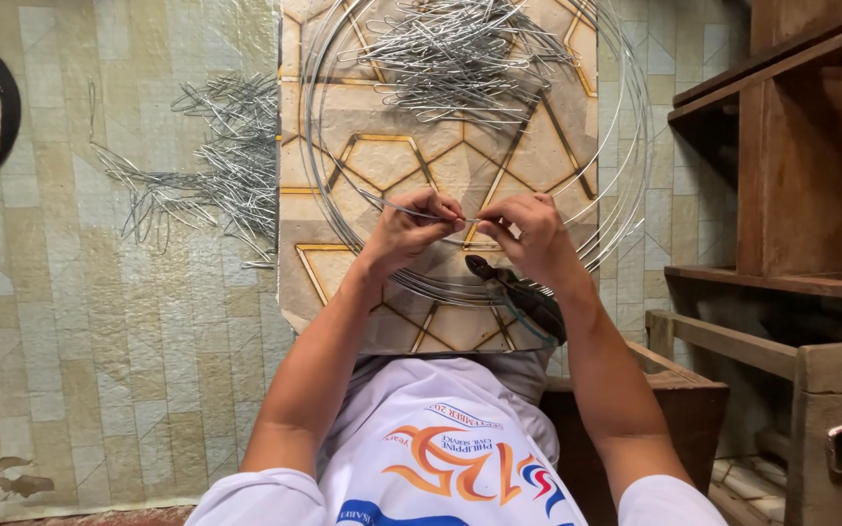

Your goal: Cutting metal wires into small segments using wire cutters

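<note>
Fingers of left hand (409,229) and right hand (528,226) pinch one wire (465,218) (bent-wire piles (216,170) already large), coil (616,136) remaining.

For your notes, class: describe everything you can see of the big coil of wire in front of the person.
The large coil of thin silvery wire has several loose round loops, bright and metallic. It lies flat on a patterned board, overhanging its right edge. The left hand and right hand pinch a strand near its front. A pile of bent wire pieces lies inside it.
</note>
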